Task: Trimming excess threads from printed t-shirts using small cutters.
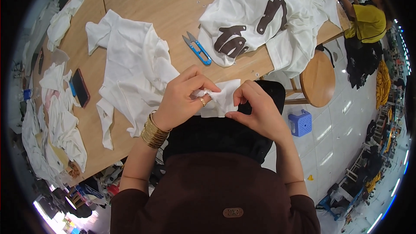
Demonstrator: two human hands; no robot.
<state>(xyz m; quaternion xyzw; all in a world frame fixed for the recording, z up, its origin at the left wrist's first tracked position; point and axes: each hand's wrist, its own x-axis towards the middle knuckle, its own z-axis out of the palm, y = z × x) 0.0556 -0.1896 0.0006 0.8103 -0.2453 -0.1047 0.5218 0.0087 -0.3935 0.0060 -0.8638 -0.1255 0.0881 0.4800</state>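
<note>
My left hand [187, 97] pinches a bunched fold of white fabric [223, 97] between thumb and fingers, just past the table's near edge and over my lap. At the other end of the same fabric, my right hand [260, 110] grips its edge with curled fingers and thumb. A white garment [134, 56] lies crumpled on the table beside my left hand; my hand hides whether the held fabric belongs to it. Blue-handled thread snips [198, 50] rest beyond my hands, blades pointing away and apart.
A heap of white garments with dark brown patches [268, 21] covers the wooden table's [143, 0] right side. More white cloth [63, 117] and a phone [81, 87] are at left. A round wooden stool [318, 79], a blue plastic stool [300, 123] and a person in yellow [368, 21] are at right.
</note>
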